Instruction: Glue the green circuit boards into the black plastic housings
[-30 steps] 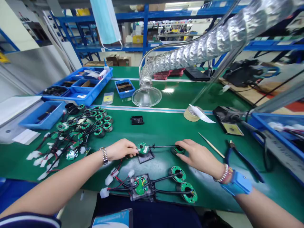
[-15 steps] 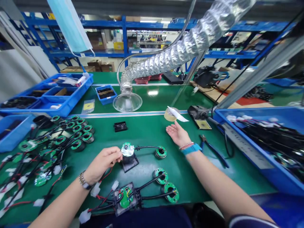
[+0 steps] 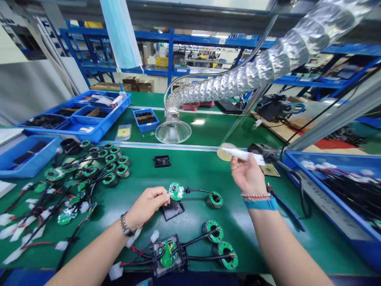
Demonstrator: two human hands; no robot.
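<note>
R hand (image 3: 245,178) raised, pinching white paper strip (image 3: 244,155) just right of tape roll (image 3: 224,151); L hand (image 3: 147,207) narrow, fingertips (image 3: 166,194) on green PCB disc (image 3: 176,191), black plastic cover (image 3: 173,210) below hand

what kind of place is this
Most likely an electronics assembly line in a factory: wired green circuit boards cover a green-topped workbench, a foil fume-extractor duct hangs overhead, and blue metal shelving stands behind.

left: silver link watch (image 3: 126,225) | right: blue wrist strap (image 3: 260,203), beaded bracelet (image 3: 251,195)
</note>
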